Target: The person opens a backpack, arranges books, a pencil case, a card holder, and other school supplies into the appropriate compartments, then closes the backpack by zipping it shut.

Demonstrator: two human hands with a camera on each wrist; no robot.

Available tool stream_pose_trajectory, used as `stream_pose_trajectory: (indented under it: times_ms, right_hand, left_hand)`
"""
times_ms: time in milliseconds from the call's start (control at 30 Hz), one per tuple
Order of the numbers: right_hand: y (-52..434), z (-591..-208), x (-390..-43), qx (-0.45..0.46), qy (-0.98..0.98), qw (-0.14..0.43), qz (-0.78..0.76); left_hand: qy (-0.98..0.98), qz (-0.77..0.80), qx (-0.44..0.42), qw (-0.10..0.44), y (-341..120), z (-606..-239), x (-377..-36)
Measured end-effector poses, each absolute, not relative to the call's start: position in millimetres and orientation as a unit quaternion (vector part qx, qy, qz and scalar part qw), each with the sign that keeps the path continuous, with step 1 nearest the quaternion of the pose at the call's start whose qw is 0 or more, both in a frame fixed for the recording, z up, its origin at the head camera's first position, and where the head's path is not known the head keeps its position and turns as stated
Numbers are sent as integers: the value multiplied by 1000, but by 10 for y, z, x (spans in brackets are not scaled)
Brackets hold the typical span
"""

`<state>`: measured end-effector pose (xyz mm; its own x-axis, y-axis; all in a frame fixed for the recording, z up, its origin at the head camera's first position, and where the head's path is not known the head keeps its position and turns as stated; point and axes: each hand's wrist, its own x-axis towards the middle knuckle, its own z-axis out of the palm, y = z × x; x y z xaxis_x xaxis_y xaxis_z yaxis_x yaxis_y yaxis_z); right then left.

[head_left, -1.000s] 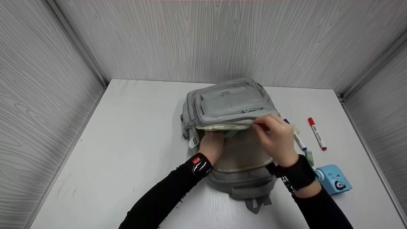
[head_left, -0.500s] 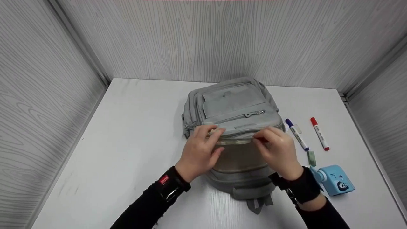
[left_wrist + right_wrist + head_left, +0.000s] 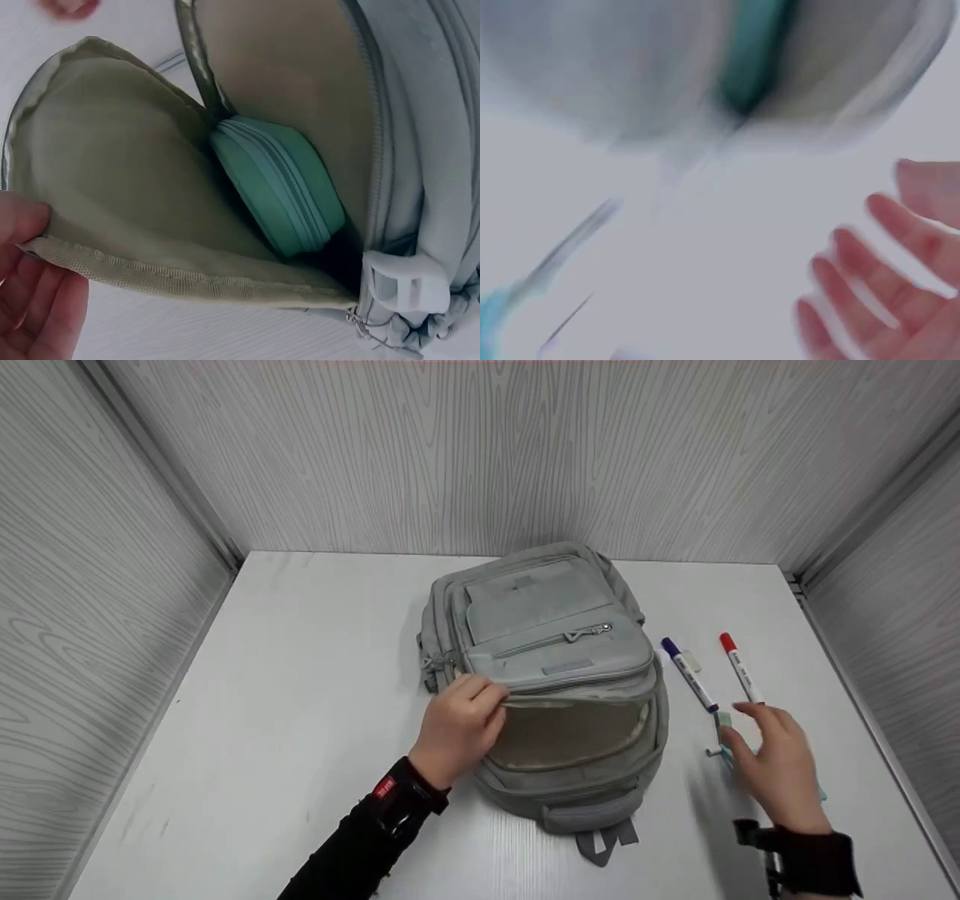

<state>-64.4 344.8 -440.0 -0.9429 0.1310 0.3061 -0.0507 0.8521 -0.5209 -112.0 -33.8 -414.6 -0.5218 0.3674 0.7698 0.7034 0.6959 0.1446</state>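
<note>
A grey backpack (image 3: pixel 555 615) lies on the white table with its front compartment unzipped. My left hand (image 3: pixel 457 727) pinches the edge of the compartment's flap and holds it up. Inside, in the left wrist view, a teal zippered case (image 3: pixel 277 184) rests between the beige lining walls. My right hand (image 3: pixel 780 765) is off the bag, fingers spread, with nothing in its grasp. It hovers over a blue panda-printed item (image 3: pixel 726 757), which it mostly covers in the head view. Just beyond its fingertips lie a red marker (image 3: pixel 739 664) and a small green block (image 3: pixel 723 721).
A blue-capped marker (image 3: pixel 690 675) lies right of the backpack, beside a small pale block (image 3: pixel 691 661). Grey wood-grain panels (image 3: pixel 480 457) wall the table at the back and both sides. The bag's carry handle (image 3: pixel 592 814) faces the front edge.
My left hand came out of the compartment and took hold of the flap edge. My right hand let go of that edge and moved right, toward the blue item. The opening gapes wider.
</note>
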Motion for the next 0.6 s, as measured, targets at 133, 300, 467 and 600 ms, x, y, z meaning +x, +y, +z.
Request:
stream_pose_trajectory:
  times_ms: [133, 300, 467, 600]
  right_hand:
    - [4028, -4684, -489, -160, -961, -39, 220]
    - [4332, -4886, -399, -189, -947, -136, 220]
    - [4339, -4902, -420, -197, -945, -104, 238]
    - [4203, -4775, -417, -211, -944, -68, 246]
  left_hand:
    - [-847, -254, -293, 363, -325, -4110, -1124]
    - [-846, -265, -278, 369, -309, -4081, -1144]
    - [-847, -273, -269, 370, -310, -4059, -1150]
    - [-848, -281, -263, 365, -313, -4052, -1145]
